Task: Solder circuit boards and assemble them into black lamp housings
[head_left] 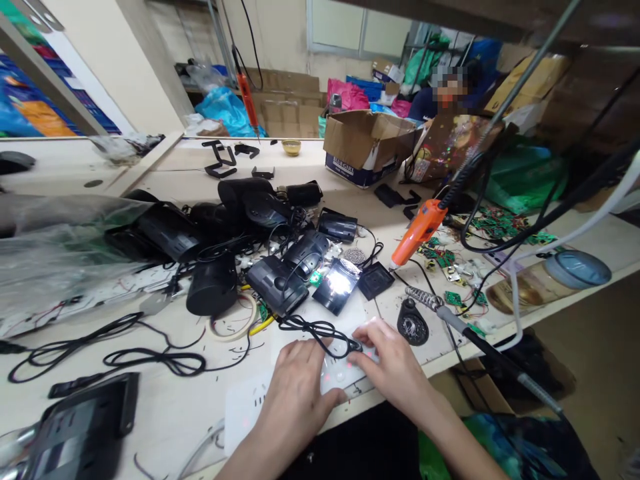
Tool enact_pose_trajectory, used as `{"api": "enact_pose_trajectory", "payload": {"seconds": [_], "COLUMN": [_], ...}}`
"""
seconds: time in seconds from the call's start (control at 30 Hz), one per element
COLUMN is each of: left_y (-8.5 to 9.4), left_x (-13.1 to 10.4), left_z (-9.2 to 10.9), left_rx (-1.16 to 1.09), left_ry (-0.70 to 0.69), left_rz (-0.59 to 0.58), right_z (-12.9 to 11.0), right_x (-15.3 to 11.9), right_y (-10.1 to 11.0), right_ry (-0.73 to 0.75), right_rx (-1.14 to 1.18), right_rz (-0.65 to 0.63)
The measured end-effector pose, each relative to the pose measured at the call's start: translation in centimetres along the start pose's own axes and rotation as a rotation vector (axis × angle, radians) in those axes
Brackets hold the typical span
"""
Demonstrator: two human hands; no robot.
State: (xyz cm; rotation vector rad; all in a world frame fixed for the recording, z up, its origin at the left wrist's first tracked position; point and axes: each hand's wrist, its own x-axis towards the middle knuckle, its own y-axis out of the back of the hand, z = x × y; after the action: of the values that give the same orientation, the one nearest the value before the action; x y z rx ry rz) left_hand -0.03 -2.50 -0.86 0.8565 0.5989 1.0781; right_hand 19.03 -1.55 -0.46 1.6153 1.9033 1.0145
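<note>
A white power strip (pixel 249 395) lies along the front edge of the bench. My left hand (pixel 300 387) rests on it, thumb apart from the bent fingers. At the strip's right end, my right hand (pixel 383 353) has its thumb and fingers closed around the end of a black cable. The coiled part of that black cable (pixel 310 326) lies just beyond both hands. Behind it are a shiny dark panel (pixel 338 285) and a black square part (pixel 376 280). Several black device housings (pixel 277 283) are piled beyond my left hand.
An orange electric screwdriver (pixel 419 233) hangs at the right, near a soldering iron (pixel 480 347) in its coil holder. Green circuit boards (pixel 505 227), an open cardboard box (pixel 367 143) and a tape roll (pixel 235 320) are on the bench. A person (pixel 440 93) is in the background.
</note>
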Motion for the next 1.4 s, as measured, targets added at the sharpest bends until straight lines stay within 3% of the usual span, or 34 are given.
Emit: {"api": "enact_pose_trajectory", "payload": {"seconds": [0.27, 0.43, 0.9, 1.27, 1.4], "left_y": [0.2, 0.1, 0.4, 0.1, 0.3], "left_x": [0.1, 0.2, 0.2, 0.2, 0.2], "left_z": [0.2, 0.2, 0.7, 0.6, 0.8], "left_rx": [-0.039, -0.045, -0.034, -0.024, -0.034], "left_ry": [0.021, 0.024, 0.083, 0.078, 0.097], "left_rz": [-0.006, -0.003, -0.061, -0.037, -0.056], "right_z": [0.4, 0.8, 1.1, 1.4, 0.7], "right_x": [-0.2, -0.3, -0.3, -0.3, -0.4], "right_y": [-0.8, -1.1, -1.4, -1.9, -1.2], "right_ry": [0.122, 0.182, 0.223, 0.248, 0.261], "right_rx": [-0.058, -0.049, -0.037, -0.034, -0.011], "right_rz": [-0.018, 0.034, 0.071, 0.108, 0.155]}}
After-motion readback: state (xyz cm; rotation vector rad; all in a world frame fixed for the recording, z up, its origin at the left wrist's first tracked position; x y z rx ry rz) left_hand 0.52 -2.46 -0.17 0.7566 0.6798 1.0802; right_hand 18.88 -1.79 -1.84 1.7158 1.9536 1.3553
